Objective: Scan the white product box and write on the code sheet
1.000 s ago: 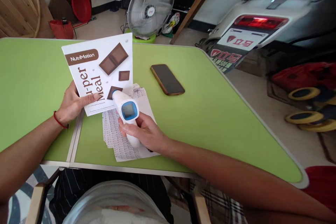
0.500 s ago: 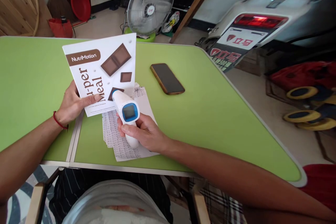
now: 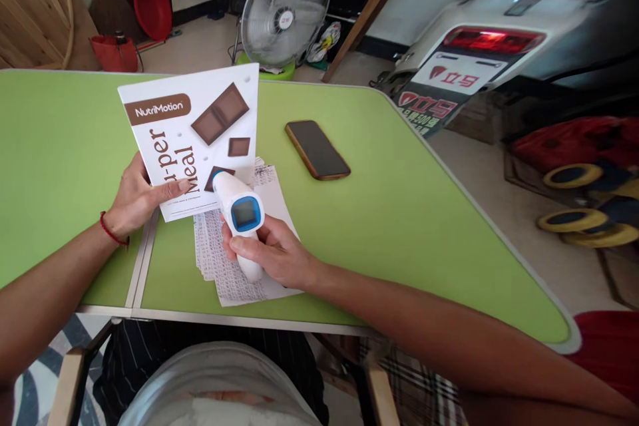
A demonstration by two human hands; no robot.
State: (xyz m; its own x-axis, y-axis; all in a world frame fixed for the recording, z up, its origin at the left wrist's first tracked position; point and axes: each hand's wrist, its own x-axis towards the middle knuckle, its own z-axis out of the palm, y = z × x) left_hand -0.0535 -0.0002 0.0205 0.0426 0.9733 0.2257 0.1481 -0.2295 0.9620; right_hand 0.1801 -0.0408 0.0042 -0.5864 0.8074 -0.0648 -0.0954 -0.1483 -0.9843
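My left hand [image 3: 144, 196] grips the lower left edge of a white box or card [image 3: 234, 106] with chocolate pieces and "NutriMotion" printed on it, thumb across its front. It is held tilted up above the table; how thick it is I cannot tell. In my right hand [image 3: 272, 249] is a white infrared thermometer [image 3: 244, 210] with a blue-framed grey screen facing me. Its front end points at the printed face, close to the lower right; whether the two touch is unclear. Beneath both lie handwritten sheets of paper [image 3: 234, 286], partly covered.
A dark phone [image 3: 318, 150] in a brown case lies on the green table [image 3: 399, 233], right of the papers. A metal seam crosses the table at left. Beyond the far edge stand a fan [image 3: 285, 16] and, at right, a white scooter [image 3: 499, 13].
Almost nothing differs. Both hands keep their hold, and the whole view has shifted very slightly.
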